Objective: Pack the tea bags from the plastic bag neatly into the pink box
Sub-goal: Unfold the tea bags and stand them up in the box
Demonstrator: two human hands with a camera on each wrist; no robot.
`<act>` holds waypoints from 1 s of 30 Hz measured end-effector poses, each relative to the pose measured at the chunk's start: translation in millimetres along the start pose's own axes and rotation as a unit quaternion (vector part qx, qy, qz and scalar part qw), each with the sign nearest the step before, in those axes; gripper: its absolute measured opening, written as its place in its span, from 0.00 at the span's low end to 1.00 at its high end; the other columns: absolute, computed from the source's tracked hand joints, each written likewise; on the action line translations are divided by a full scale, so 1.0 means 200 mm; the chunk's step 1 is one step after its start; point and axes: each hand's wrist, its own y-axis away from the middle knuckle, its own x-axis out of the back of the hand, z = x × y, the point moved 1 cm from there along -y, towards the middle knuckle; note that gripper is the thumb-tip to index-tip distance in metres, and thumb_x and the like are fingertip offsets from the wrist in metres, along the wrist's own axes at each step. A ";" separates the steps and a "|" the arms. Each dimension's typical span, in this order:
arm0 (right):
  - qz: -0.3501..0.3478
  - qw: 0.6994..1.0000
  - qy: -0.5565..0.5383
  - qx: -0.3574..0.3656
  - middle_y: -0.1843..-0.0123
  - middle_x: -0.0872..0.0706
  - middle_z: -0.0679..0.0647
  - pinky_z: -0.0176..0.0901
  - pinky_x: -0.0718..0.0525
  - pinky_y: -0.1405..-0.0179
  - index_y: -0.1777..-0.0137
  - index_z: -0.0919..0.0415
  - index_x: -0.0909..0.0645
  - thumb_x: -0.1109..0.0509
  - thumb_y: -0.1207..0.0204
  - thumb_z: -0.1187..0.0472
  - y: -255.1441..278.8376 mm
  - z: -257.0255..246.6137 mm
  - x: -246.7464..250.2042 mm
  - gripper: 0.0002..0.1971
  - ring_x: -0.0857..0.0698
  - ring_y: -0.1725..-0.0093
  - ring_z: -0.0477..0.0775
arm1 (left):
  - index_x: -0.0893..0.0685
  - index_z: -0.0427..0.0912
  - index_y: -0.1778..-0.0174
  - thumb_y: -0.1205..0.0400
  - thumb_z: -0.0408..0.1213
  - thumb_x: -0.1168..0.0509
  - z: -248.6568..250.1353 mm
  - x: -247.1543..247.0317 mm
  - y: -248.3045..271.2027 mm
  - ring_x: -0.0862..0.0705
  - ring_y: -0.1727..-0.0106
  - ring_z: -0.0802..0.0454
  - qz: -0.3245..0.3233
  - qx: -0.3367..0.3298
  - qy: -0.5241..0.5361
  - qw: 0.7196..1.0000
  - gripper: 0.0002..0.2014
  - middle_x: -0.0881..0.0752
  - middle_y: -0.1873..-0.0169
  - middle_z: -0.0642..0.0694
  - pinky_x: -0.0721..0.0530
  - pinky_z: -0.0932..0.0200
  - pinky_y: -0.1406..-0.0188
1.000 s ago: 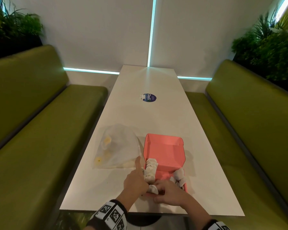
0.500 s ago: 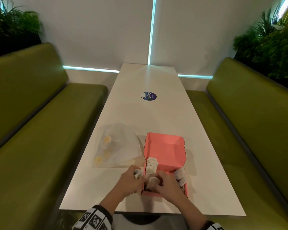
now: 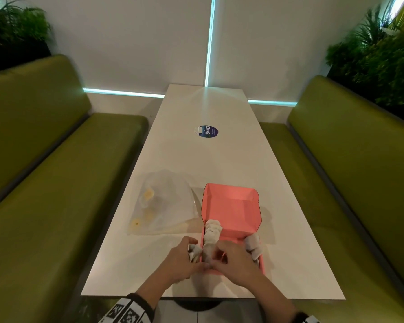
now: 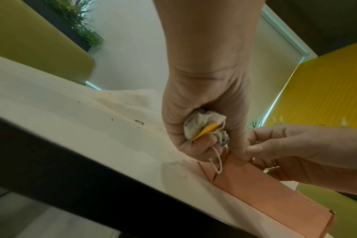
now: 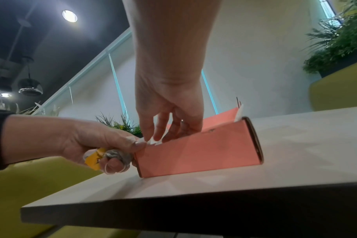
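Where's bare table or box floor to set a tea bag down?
Free: pink box floor between its left and right tea bag rows; table from box to blue sticker; table right of box. Crowded: box's near-left corner, where left hand, right hand and plastic bag meet.

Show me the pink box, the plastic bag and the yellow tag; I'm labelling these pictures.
pink box point(image 3: 231, 207): head view, inside of the open lid.
plastic bag point(image 3: 166, 206): head view, middle of the clear film.
yellow tag point(image 4: 206, 131): left wrist view, its exposed edge.
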 end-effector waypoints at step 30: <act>0.190 0.947 0.024 -0.259 0.65 0.18 0.49 0.37 0.25 0.68 0.59 0.56 0.24 0.33 0.23 0.60 0.07 0.15 0.32 0.04 0.19 0.64 0.50 | 0.43 0.49 0.26 0.27 0.46 0.25 0.07 0.02 0.14 0.24 0.72 0.58 -0.043 0.031 -0.076 0.996 0.40 0.26 0.45 0.50 0.28 0.74 0.83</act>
